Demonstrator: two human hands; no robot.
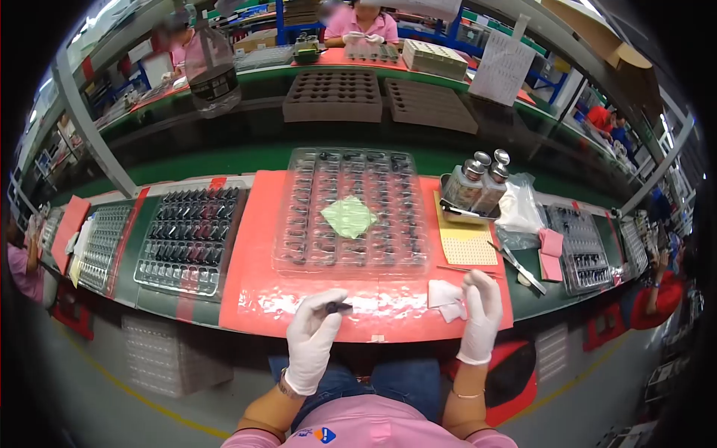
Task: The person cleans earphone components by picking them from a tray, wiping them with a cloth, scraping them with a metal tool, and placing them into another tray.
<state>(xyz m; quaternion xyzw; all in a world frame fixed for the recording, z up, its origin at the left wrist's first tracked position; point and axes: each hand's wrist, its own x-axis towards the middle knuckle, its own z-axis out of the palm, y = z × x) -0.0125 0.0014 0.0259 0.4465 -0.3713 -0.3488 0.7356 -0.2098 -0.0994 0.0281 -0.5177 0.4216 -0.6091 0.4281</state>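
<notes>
My left hand (312,340), in a white glove, pinches a small black part (339,307) above the front of the red mat (254,291). My right hand (481,317), gloved too, is raised at the mat's right side with its fingers curled together. Whether anything is between those fingertips I cannot make out. Just left of it lie folded white wipes (447,299), and a thin tweezers-like tool (457,269) is close to its fingertips. Ahead stands a clear tray (287,257) of small black parts, with a pale green cloth (349,217) on top.
Two pump bottles (478,183) stand in a holder at the back right, by a yellow dotted sheet (467,243). Scissors (523,267) and pink pads (550,254) lie farther right. Parts trays (187,243) flank the mat. Brown foam trays (332,97) sit on the shelf; co-workers are beyond.
</notes>
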